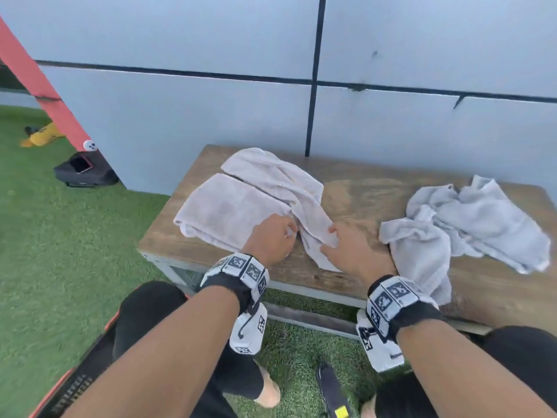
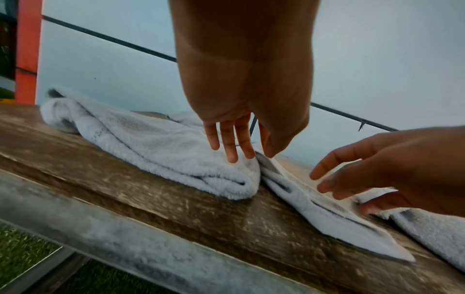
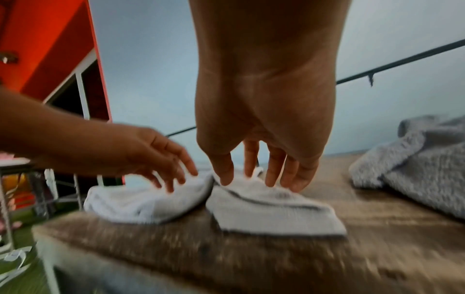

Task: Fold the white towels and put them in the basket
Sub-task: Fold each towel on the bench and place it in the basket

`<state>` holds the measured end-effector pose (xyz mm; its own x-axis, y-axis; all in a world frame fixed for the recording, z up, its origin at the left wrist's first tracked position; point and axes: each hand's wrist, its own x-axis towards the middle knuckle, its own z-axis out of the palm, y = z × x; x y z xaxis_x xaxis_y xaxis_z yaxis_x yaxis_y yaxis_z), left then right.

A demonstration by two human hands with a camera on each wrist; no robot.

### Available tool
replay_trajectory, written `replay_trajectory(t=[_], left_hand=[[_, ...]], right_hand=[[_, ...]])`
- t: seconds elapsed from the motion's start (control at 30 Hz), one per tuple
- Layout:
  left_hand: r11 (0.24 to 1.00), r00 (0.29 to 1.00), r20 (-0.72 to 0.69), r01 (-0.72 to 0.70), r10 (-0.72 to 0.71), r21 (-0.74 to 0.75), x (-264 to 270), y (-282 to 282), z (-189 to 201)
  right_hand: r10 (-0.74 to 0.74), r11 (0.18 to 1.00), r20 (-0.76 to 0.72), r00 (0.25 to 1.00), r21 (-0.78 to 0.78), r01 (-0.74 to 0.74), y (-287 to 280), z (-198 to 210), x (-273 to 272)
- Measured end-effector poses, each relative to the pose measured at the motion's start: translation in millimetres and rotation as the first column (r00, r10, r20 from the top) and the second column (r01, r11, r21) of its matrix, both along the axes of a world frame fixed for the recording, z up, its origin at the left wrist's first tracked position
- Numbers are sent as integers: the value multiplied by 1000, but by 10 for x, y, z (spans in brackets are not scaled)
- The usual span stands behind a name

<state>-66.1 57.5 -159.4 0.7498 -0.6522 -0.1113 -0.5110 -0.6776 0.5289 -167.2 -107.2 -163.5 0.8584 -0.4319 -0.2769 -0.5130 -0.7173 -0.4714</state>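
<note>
A folded white towel (image 1: 229, 206) lies at the left end of the wooden bench (image 1: 376, 191). Beside it, a long folded white strip of towel (image 1: 304, 206) runs from the back to the front edge. My left hand (image 1: 271, 236) rests straight fingertips (image 2: 232, 157) on the folded towel's (image 2: 163, 151) right end. My right hand (image 1: 352, 248) has its fingers spread, their tips touching the strip (image 3: 271, 214). A crumpled white towel (image 1: 470, 224) lies at the right. No basket is in view.
The bench stands against a grey panelled wall (image 1: 211, 101), on green artificial grass (image 1: 60, 267). A black bag (image 1: 86, 171) and a red slanted beam (image 1: 39, 79) are to the left. My knees and feet are below the bench's front edge.
</note>
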Motion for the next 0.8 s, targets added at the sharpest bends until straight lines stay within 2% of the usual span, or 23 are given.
replay_trajectory(t=[0.07,0.17,0.23,0.33,0.43,0.5,0.57,0.63,0.7,0.8], left_hand=[[1000,1000,0,3,-3,1,-11,-75,-61],[999,1000,8,22,-21,-38,-29,-167,-107],[997,998,55,44,-41,-56,-38,-227,-132],[996,979,196,49,-64,77,-36,-371,-181],[979,947,314,-6,-60,205,-47,-491,-198],[978,928,363,10,-87,209,-63,-567,-183],[992,918,385,57,-97,115,-72,-633,-110],[994,928,367,93,-67,-53,-69,-690,7],[973,946,318,129,-63,-194,-63,-730,142],[935,941,316,214,-120,-282,-32,-773,316]], right_hand=[[-6,997,-5,1000,-80,5,48,-87,-25],[34,959,28,999,-282,-25,82,-150,-31],[45,940,51,998,-339,-25,63,-141,-40],[-1,960,135,991,-278,38,26,-133,-102],[12,977,101,995,-213,10,50,-170,-189],[30,979,92,995,-202,-11,37,-174,-235],[12,987,142,990,-159,11,-26,-122,-269],[-51,994,257,965,-82,74,-117,-9,-286],[-122,991,430,894,-4,137,-230,183,-290],[-157,983,646,747,32,179,-437,587,-265]])
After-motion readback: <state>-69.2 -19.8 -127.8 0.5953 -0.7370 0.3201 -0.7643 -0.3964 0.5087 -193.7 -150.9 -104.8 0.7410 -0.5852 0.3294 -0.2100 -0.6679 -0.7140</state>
